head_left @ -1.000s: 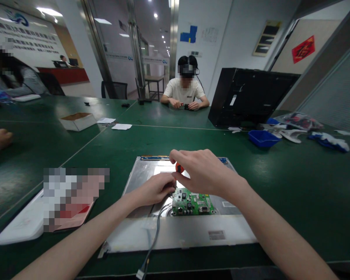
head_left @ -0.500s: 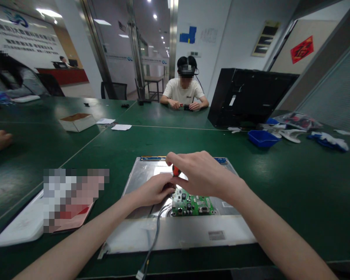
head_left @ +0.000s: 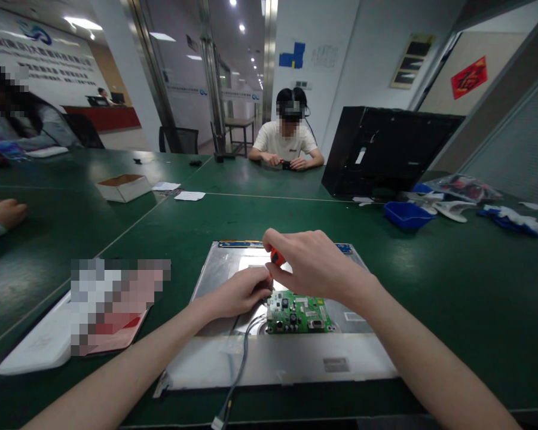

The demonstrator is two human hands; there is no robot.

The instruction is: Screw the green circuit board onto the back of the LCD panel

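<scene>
A metal display panel (head_left: 296, 358) lies flat on the green table, with a green circuit board (head_left: 300, 313) on its middle. My right hand (head_left: 309, 263) is closed around a red and black screwdriver handle (head_left: 277, 257) above the board's upper left corner. My left hand (head_left: 242, 291) rests with its fingers pressed together at that same corner, just below the handle; what they hold, if anything, is hidden. A grey cable (head_left: 242, 364) runs from the board's left side over the panel's front edge to a white connector.
To the left lie a white object (head_left: 40, 352) and a pink one (head_left: 116, 340). Farther back are an open box (head_left: 123, 188), papers (head_left: 189, 196), a blue tray (head_left: 407, 215), a black monitor (head_left: 390, 149) and gloves (head_left: 513, 220). A person (head_left: 287, 140) sits opposite; another person's hand (head_left: 4, 212) is at the left.
The view has shifted slightly, moving the scene a little to the right. The red handle now leans differently in my right hand. My left hand stays at the board's corner.
</scene>
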